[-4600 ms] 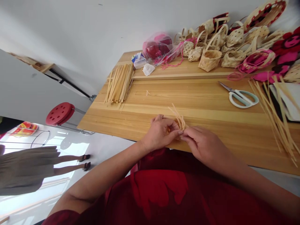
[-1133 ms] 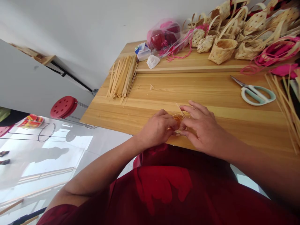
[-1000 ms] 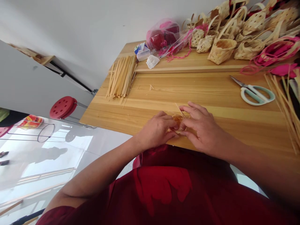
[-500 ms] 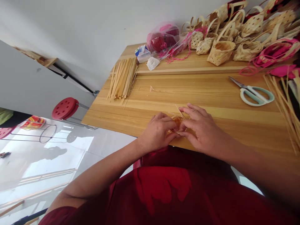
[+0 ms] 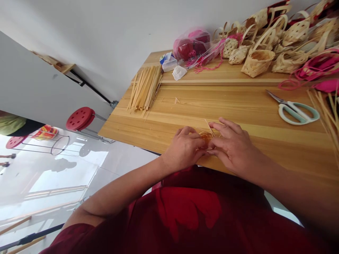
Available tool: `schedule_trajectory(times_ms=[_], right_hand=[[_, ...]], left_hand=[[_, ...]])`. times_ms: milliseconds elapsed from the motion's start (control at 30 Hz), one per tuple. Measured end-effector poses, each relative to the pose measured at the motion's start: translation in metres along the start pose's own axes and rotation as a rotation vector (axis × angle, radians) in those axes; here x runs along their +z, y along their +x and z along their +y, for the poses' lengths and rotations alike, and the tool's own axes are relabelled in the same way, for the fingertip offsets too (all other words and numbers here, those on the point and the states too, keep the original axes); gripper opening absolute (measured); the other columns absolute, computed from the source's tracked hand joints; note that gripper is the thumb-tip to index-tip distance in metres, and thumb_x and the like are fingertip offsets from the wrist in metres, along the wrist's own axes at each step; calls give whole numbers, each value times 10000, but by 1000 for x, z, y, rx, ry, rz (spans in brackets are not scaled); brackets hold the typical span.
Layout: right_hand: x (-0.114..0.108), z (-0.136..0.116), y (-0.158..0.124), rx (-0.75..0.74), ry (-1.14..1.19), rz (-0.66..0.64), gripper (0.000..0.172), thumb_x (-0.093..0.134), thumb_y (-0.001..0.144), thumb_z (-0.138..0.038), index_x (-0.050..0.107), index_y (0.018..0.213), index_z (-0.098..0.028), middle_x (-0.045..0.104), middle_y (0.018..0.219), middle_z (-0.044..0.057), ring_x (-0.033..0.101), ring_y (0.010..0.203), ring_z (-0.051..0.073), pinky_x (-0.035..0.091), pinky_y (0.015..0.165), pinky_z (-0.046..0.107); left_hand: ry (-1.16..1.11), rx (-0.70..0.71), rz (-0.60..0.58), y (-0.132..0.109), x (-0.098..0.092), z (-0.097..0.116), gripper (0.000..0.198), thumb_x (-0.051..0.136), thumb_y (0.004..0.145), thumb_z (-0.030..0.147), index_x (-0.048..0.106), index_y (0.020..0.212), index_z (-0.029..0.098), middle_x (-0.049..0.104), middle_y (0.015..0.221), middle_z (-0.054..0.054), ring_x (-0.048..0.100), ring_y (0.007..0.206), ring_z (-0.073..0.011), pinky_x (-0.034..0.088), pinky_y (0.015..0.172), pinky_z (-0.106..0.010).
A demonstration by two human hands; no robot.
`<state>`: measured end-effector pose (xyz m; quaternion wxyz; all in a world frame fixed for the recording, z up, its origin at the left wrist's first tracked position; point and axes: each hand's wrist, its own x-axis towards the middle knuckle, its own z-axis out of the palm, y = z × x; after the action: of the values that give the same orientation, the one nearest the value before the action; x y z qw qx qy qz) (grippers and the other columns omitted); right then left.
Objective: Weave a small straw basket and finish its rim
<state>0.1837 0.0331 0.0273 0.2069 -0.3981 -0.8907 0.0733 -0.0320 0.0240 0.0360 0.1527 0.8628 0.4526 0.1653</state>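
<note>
A small woven basket [image 5: 207, 135] of pale strips is between my hands at the table's near edge, mostly hidden by my fingers. My left hand [image 5: 186, 145] is closed on its left side, thumb and fingers pinching the near rim. From the right, my right hand [image 5: 230, 143] pinches the same rim with thumb and index finger, while its other fingers are raised and bent. A thin strip [image 5: 209, 127] sticks up from the basket beside the right fingers. The fingertips of both hands nearly meet.
Scissors [image 5: 298, 112] lie at right, near loose strips [image 5: 324, 116]. A bundle of flat strips [image 5: 145, 88] lies at left. Finished baskets [image 5: 257, 62], pink cord [image 5: 315, 68] and a bag of red items [image 5: 191, 47] line the back. Red stools [image 5: 80, 118] stand off the left edge.
The whole view has shifted, so the table and hands appear slightly further right. Both hands keep their hold on the basket, with only slight finger movement.
</note>
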Motion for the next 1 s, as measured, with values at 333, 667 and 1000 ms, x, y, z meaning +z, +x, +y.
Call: schedule_trajectory(times_ms=[333, 667, 1000], right_hand=[[1, -2, 2, 43, -48, -24, 198, 620, 936, -214, 746, 784, -234, 622, 1500, 123, 447, 1465, 436, 493, 981, 622], [2, -7, -2, 2, -126, 20, 182, 643, 955, -262, 733, 815, -190, 659, 1394, 217, 482, 1438, 474, 512, 1013, 634], [5, 3, -1, -25, -77, 18, 124, 675, 946, -266, 757, 906, -182, 664, 1367, 219, 522, 1388, 476, 496, 1082, 653]], left_hand=[[-78, 36, 40, 2, 8, -5, 108, 715, 946, 274, 733, 869, 200, 774, 943, -43, 629, 1031, -249, 481, 973, -393], [-149, 57, 6, 5, 8, -8, 128, 715, 958, 300, 716, 876, 201, 764, 920, -21, 661, 934, -194, 463, 1009, -365], [-162, 71, 26, 7, 9, -12, 81, 732, 946, 252, 743, 877, 210, 772, 903, -13, 658, 967, -205, 449, 980, -360]])
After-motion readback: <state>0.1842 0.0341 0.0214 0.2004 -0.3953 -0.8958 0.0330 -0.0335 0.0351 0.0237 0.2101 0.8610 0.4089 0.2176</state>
